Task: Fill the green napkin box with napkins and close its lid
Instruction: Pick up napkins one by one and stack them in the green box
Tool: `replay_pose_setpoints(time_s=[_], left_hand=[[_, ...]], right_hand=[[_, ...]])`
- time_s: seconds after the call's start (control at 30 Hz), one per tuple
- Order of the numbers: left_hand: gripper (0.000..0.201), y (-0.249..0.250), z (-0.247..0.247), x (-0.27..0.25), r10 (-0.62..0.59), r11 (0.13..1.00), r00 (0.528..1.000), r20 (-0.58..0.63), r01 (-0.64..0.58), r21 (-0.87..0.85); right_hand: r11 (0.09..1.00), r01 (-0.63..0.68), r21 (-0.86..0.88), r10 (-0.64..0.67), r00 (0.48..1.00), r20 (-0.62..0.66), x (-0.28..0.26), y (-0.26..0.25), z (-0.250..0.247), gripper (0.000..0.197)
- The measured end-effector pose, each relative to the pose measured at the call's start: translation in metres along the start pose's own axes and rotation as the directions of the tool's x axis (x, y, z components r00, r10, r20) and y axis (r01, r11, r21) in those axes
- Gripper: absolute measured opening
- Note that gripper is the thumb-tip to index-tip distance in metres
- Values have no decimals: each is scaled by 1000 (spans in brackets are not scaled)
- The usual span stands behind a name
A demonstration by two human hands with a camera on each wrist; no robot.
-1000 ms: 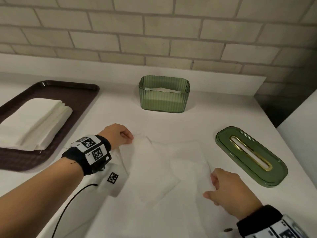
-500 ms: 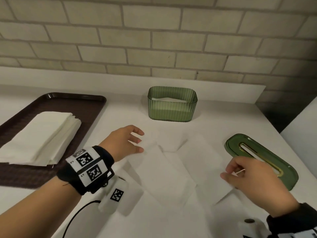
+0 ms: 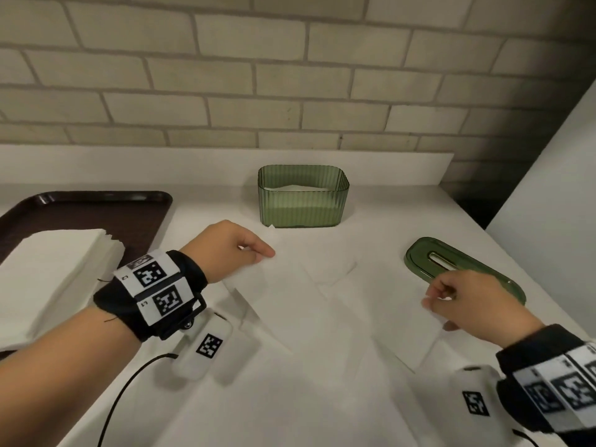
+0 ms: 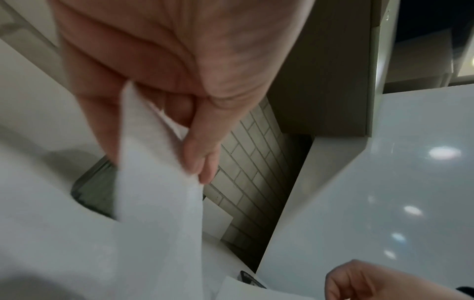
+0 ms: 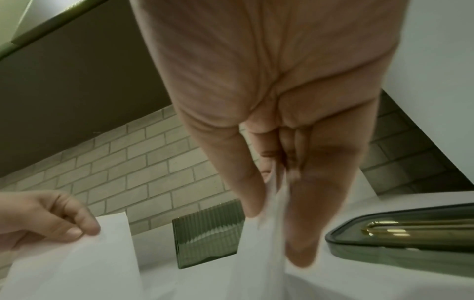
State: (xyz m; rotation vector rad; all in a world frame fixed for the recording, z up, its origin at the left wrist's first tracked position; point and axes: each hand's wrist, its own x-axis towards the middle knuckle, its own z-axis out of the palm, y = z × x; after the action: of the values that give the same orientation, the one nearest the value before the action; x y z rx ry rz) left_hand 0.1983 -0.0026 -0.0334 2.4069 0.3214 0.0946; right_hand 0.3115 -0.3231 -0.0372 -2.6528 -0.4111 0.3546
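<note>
The green ribbed napkin box (image 3: pixel 303 196) stands open at the back of the white counter, with white napkins inside. Its green lid (image 3: pixel 464 269) with a gold slot lies flat to the right. A thin white napkin (image 3: pixel 325 298) is stretched above the counter between both hands. My left hand (image 3: pixel 254 251) pinches its left edge between thumb and fingers (image 4: pixel 197 154). My right hand (image 3: pixel 442 293) pinches its right edge (image 5: pixel 274 194), in front of the lid (image 5: pixel 400 235). The box (image 5: pixel 207 233) shows between the hands in the right wrist view.
A dark brown tray (image 3: pixel 96 208) at the left holds a stack of white napkins (image 3: pixel 54 279). A brick wall rises behind the counter. A white panel (image 3: pixel 548 175) stands at the right past the counter's edge.
The left hand, open half a second ago, now pinches the napkin's left edge. Both hands have lifted and spread the napkin toward the box.
</note>
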Motion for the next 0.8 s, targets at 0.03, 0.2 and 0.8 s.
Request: replay_pose_setpoints(time_s=[0.03, 0.2, 0.8], left_hand=[[32, 1, -1, 0, 10, 1000, 1000, -24, -10, 1], [14, 15, -13, 1, 66, 997, 991, -118, -60, 53], [33, 34, -87, 102, 200, 976, 895, -400, -149, 156]], right_hand=[[1000, -1, 8, 1, 1000, 2, 0, 1, 1, 8], [993, 92, 71, -84, 990, -114, -2, -9, -13, 13], [852, 521, 58, -416, 740, -529, 110, -121, -110, 21]])
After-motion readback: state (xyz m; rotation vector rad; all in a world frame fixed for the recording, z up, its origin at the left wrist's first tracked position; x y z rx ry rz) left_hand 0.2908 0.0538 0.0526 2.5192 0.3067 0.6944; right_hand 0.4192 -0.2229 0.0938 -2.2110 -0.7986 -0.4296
